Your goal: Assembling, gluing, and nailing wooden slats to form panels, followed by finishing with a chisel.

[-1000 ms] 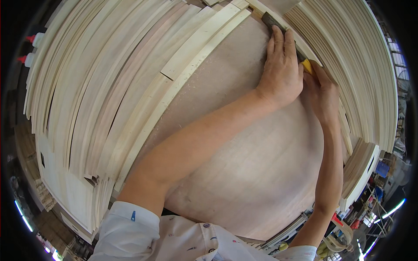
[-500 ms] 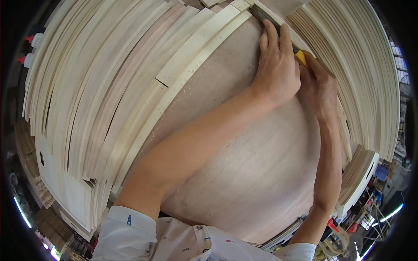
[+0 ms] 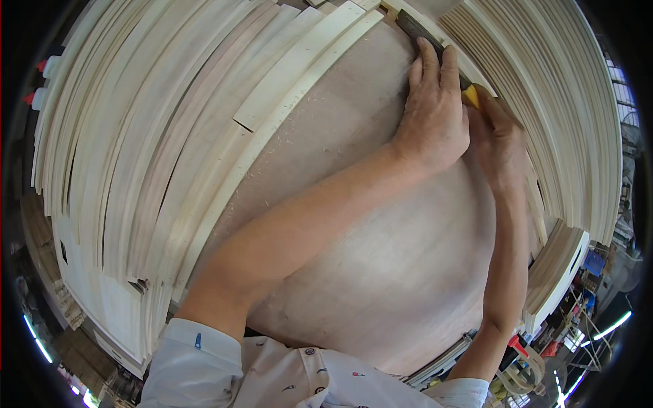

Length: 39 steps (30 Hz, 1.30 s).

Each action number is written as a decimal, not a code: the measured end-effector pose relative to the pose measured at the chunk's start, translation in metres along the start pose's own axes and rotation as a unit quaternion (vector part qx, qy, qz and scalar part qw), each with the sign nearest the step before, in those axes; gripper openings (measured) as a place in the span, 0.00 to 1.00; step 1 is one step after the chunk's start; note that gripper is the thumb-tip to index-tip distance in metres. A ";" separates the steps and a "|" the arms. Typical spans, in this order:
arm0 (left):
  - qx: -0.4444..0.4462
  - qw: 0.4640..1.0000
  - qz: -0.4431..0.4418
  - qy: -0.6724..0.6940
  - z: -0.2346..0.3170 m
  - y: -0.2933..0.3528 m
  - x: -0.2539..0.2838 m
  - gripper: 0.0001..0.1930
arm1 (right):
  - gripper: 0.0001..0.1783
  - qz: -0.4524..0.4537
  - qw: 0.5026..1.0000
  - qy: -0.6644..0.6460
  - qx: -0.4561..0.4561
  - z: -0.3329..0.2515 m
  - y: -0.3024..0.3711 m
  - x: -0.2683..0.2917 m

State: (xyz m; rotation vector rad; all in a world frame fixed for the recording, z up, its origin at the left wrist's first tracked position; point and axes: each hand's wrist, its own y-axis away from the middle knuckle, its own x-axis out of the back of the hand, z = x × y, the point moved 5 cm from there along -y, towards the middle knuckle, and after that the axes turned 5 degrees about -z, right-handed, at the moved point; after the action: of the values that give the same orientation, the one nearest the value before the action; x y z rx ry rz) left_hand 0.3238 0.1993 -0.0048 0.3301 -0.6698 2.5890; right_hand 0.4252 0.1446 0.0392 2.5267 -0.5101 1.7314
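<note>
A long dark flat file (image 3: 420, 28) with a yellow handle (image 3: 471, 96) lies along a pale wood strip at the far right of the worktable. My right hand (image 3: 502, 139) is wrapped round the yellow handle. My left hand (image 3: 435, 109) is on the dark blade just ahead of it, with long fingers laid along the metal and fingertips over its edge. The two hands almost touch, and the left one hides part of the blade. Beneath both arms spreads a smooth brownish wood panel (image 3: 381, 258).
Long pale boards (image 3: 170, 122) are stacked on the left, with small shavings along their inner edge. Another stack of thin strips (image 3: 544, 102) stands on the right, above shorter boards (image 3: 559, 265). Bottles with red caps (image 3: 41, 97) are at the far left, and a clamp (image 3: 520, 360) at the lower right.
The file has slid slightly back toward me, away from the far board ends, with both hands moving along with it. The whole view has shifted a little.
</note>
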 end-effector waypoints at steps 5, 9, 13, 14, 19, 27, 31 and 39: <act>0.001 1.000 -0.009 -0.005 0.005 0.000 -0.006 0.34 | 0.17 0.037 0.999 -0.014 0.009 0.016 0.009 0.002; 0.003 1.000 -0.017 -0.001 0.001 0.000 -0.004 0.34 | 0.16 0.028 1.000 0.006 0.004 0.009 0.001 0.000; 0.021 1.000 -0.011 0.019 0.003 -0.003 -0.001 0.35 | 0.17 0.023 0.999 0.029 0.035 0.005 -0.004 0.002; 0.032 0.999 0.003 0.023 0.001 -0.006 0.001 0.35 | 0.19 0.043 0.995 0.046 0.072 -0.003 -0.012 -0.001; -0.009 1.000 -0.004 0.020 0.008 0.005 -0.005 0.35 | 0.17 0.031 0.998 0.030 0.042 0.006 -0.001 0.002; 0.021 0.999 -0.033 0.037 0.007 0.008 -0.005 0.35 | 0.17 0.029 0.997 0.058 0.040 -0.005 0.003 0.003; 0.019 0.999 -0.040 0.031 0.008 0.004 -0.005 0.34 | 0.16 0.022 0.998 0.044 0.030 -0.004 0.002 0.005; -0.002 1.000 -0.012 0.029 0.004 0.005 -0.003 0.34 | 0.16 0.029 0.999 0.026 0.020 -0.006 0.001 0.002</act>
State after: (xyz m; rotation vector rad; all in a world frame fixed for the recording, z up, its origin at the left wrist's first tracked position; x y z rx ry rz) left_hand 0.3249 0.1920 -0.0045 0.2599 -0.6470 2.5644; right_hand 0.4198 0.1445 0.0430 2.5110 -0.5561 1.8399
